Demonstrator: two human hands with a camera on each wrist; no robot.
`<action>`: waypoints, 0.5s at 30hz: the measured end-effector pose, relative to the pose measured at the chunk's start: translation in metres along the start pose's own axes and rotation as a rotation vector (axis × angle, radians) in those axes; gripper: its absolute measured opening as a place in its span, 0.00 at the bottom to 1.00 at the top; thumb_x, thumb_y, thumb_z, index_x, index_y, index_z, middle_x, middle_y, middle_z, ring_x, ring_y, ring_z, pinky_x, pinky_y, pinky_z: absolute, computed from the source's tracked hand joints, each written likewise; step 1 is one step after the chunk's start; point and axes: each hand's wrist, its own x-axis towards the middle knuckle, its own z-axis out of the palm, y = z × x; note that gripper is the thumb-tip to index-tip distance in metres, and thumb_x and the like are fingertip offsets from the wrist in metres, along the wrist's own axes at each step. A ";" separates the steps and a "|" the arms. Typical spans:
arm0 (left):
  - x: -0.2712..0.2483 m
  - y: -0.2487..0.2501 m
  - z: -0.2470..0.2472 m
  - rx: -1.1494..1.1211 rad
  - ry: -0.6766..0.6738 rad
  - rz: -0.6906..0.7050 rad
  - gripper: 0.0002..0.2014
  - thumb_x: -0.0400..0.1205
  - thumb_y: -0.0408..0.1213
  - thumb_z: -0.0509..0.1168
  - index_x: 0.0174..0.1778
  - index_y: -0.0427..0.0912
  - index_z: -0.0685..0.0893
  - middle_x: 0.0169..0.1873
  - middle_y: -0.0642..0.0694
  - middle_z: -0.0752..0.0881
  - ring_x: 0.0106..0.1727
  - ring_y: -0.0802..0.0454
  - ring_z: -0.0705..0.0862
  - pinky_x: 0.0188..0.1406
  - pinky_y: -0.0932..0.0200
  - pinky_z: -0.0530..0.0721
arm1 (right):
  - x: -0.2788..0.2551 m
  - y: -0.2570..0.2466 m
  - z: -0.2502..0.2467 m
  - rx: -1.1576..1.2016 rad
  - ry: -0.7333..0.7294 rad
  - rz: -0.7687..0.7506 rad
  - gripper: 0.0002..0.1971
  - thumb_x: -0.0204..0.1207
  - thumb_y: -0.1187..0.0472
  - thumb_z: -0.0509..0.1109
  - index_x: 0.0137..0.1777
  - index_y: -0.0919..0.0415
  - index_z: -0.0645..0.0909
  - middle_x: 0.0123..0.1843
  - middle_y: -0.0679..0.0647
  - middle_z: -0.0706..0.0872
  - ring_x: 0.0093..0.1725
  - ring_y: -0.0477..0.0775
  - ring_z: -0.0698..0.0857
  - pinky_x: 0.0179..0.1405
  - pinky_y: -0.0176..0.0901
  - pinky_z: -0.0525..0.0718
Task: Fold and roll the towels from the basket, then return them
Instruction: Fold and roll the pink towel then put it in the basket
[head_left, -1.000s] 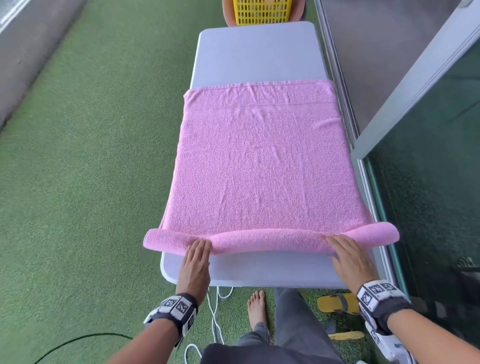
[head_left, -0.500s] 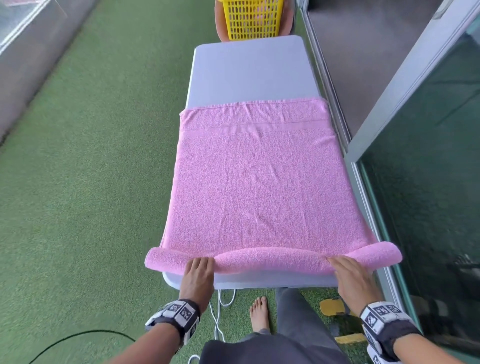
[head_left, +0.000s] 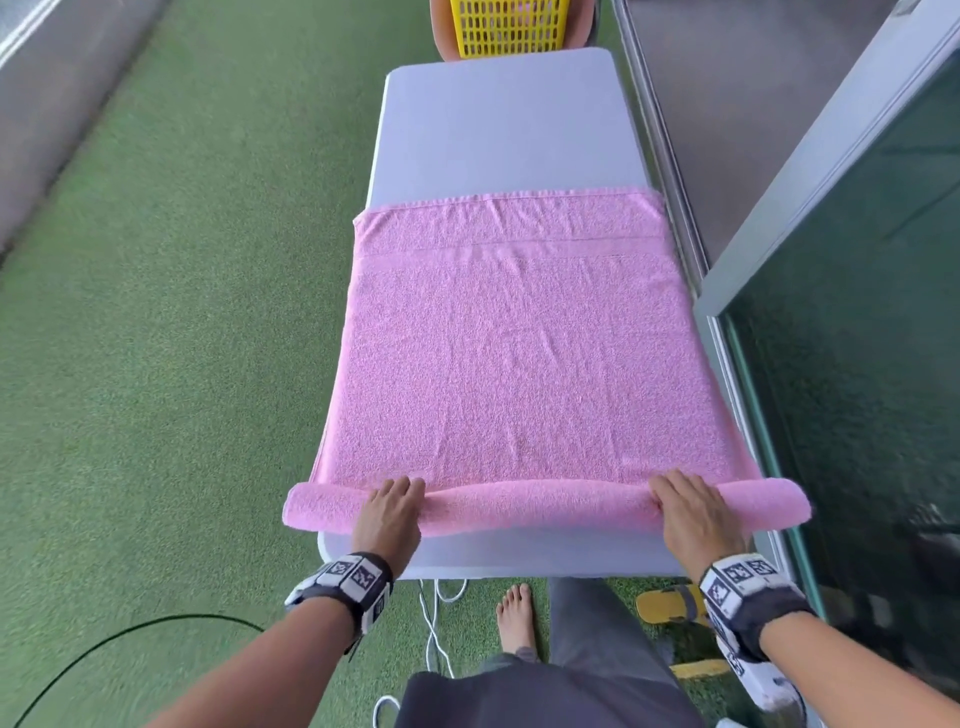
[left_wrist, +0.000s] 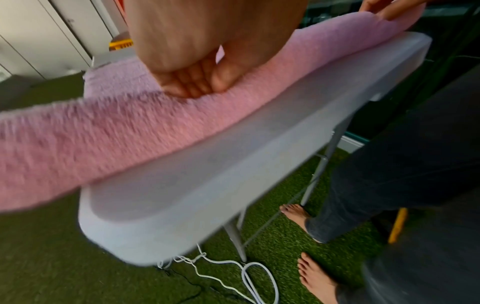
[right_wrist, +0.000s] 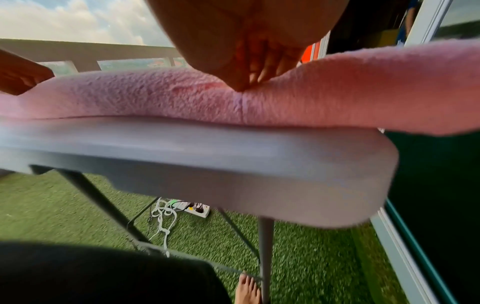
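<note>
Rolling pink terry towel (head_left: 519, 364) on grey tabletop (head_left: 504, 119); left hand (head_left: 389, 519) and right hand (head_left: 693, 519) curl over its near rolled edge. Unsupported overhanging ends may sag, skewing it.

Towel (head_left: 519, 364) plain pink, one same-colour woven band near its far edge. Worktop (head_left: 504, 119) pale grey-white. Basket (head_left: 511, 26) yellow, lattice pattern, top centre. Artificial grass (head_left: 182, 312) green. Wrist bands (head_left: 349, 577) black with black-and-white square markers. Sandal (head_left: 667, 605) yellow. Trousers (head_left: 597, 623) dark grey. White cable (head_left: 434, 623); black cable (head_left: 130, 631) lower left.
</note>
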 end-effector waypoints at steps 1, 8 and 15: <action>-0.005 0.000 0.005 -0.025 0.026 -0.017 0.16 0.66 0.18 0.72 0.40 0.40 0.78 0.32 0.49 0.79 0.31 0.57 0.69 0.31 0.62 0.81 | -0.005 0.000 0.003 0.008 0.013 -0.016 0.17 0.62 0.76 0.72 0.48 0.58 0.79 0.46 0.52 0.82 0.44 0.58 0.81 0.44 0.52 0.84; -0.035 -0.006 0.025 -0.016 0.043 -0.002 0.29 0.64 0.14 0.70 0.64 0.31 0.79 0.58 0.36 0.85 0.58 0.41 0.84 0.65 0.47 0.78 | -0.030 0.012 -0.001 -0.002 0.028 -0.132 0.29 0.61 0.61 0.82 0.64 0.64 0.82 0.59 0.56 0.86 0.57 0.57 0.85 0.60 0.51 0.83; -0.003 -0.002 0.003 -0.020 -0.044 0.006 0.22 0.65 0.12 0.65 0.53 0.32 0.85 0.45 0.39 0.89 0.46 0.44 0.86 0.53 0.44 0.87 | -0.004 0.011 -0.009 0.120 -0.005 -0.069 0.20 0.65 0.77 0.75 0.57 0.63 0.87 0.52 0.55 0.89 0.52 0.55 0.87 0.60 0.48 0.83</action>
